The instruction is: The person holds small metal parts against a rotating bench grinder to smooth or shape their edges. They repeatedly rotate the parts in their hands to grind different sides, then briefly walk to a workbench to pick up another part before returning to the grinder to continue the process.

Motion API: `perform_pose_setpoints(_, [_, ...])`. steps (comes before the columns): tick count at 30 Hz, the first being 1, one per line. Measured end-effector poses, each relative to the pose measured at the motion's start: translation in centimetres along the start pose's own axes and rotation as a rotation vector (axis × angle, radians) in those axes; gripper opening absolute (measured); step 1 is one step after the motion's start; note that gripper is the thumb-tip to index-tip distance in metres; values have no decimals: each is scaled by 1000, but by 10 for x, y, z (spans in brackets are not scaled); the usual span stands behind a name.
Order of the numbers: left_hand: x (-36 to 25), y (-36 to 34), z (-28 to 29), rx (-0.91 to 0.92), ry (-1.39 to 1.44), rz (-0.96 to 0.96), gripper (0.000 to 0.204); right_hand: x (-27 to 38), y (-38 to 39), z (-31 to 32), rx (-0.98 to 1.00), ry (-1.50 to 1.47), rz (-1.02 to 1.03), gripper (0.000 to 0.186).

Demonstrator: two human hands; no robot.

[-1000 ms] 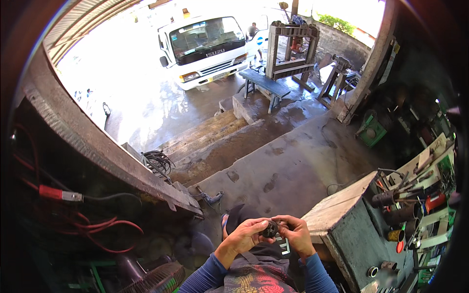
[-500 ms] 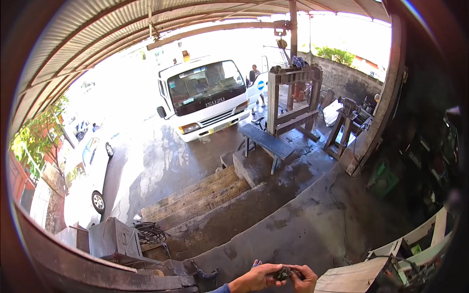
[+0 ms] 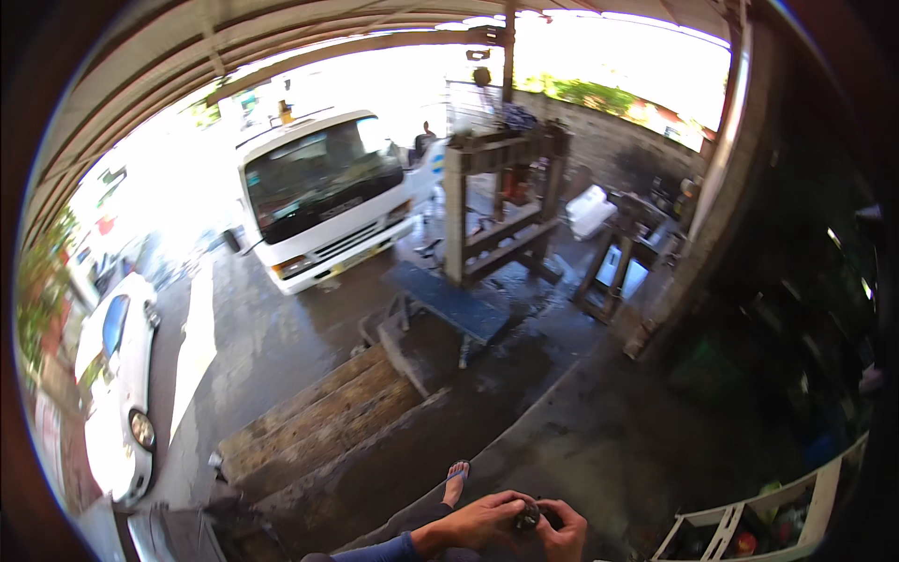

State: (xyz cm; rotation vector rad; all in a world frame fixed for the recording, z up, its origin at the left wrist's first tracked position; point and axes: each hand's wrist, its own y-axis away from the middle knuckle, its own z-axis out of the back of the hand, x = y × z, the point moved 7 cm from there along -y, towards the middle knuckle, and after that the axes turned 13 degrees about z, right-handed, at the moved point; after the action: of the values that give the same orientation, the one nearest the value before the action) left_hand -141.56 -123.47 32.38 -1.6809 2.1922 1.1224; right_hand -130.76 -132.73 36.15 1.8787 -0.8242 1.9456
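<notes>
A small, dark, rounded part (image 3: 527, 516) is held between my two hands at the bottom of the head view. It looks like a greasy metal piece, but its exact kind does not show. My left hand (image 3: 482, 521) is closed on its left side, thumb and fingers pressed against it. From the right, my right hand (image 3: 564, 534) grips the same part with bent fingers. Below the wrist my left arm has a blue sleeve (image 3: 384, 551). My foot in a sandal (image 3: 457, 473) shows just beyond the left hand.
Concrete steps (image 3: 323, 407) lie ahead to the left, with a blue bench (image 3: 448, 302) beyond them. Behind it stands a heavy press-like frame (image 3: 454, 220). A white truck (image 3: 323, 192) and a white car (image 3: 122, 384) are parked outside. A pale rack (image 3: 730, 525) is at lower right.
The view has turned right and downward, so truck, bench and frame sit farther left. My foot has come into view. Both hands still hold the dark part.
</notes>
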Motion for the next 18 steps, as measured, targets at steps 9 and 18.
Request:
perform_pose_setpoints(9, [-257, -148, 50, -69, -480, 25, 49, -33, -261, 45, -95, 378, -17, 21])
perform_pose_setpoints(18, [-434, -383, 100, 34, -302, 166, 46, -119, -466, 172, -493, 97, -102, 14])
